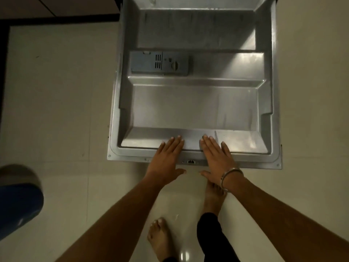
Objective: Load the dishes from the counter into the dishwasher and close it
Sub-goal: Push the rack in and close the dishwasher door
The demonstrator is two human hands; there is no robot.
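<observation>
The dishwasher door (194, 103) lies folded down flat in front of me, its steel inner face up, with a grey detergent dispenser (159, 63) at its upper left. My left hand (167, 158) rests flat on the door's near edge, fingers straight, thumb hanging off below the rim. My right hand (217, 157), with a metal bangle at the wrist, lies flat on the same edge a little to the right, its thumb also below the rim. The door latch (191, 162) sits between the two hands. No dishes or racks are in view.
Pale tiled floor (60, 103) surrounds the door. My bare feet (160, 237) stand just below the door's near edge. A blue rounded object (18, 207) sits at the left edge. Dark cabinet base (56, 19) runs along the top left.
</observation>
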